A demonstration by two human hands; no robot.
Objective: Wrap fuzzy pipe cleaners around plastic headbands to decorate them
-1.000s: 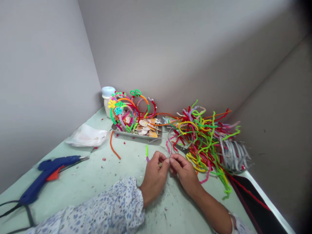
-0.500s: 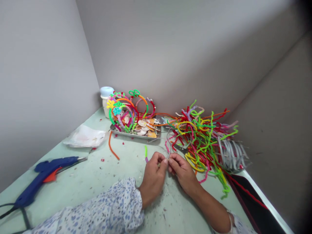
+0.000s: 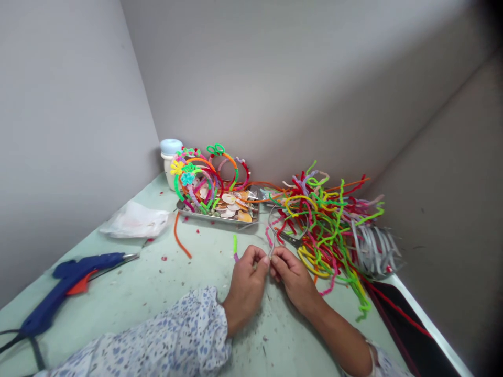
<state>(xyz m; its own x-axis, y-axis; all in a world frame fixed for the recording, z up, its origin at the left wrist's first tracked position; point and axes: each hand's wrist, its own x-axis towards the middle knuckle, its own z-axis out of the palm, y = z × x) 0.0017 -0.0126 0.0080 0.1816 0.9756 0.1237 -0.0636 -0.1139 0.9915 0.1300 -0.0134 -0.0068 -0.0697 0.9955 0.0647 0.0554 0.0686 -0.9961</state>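
My left hand (image 3: 246, 283) and my right hand (image 3: 293, 277) meet fingertip to fingertip low on the table, both pinching the end of a thin grey metal headband (image 3: 272, 230) that arcs away toward the back. A short green and purple pipe cleaner piece (image 3: 236, 247) lies just left of my left thumb. Yellow-handled scissors (image 3: 306, 251) rest right beside my right hand, at the edge of a tangled heap of coloured pipe cleaners (image 3: 328, 220).
A metal tray (image 3: 220, 215) holds shells and decorated headbands (image 3: 204, 175), with a white jar (image 3: 170, 159) behind. A blue glue gun (image 3: 66, 283) and a plastic bag (image 3: 135, 221) lie left. Bare grey headbands (image 3: 373, 248) sit right; an orange pipe cleaner (image 3: 179, 235) lies loose.
Both hands stay pinched together on the headband end; only the view has drifted slightly, shifting everything a little left.
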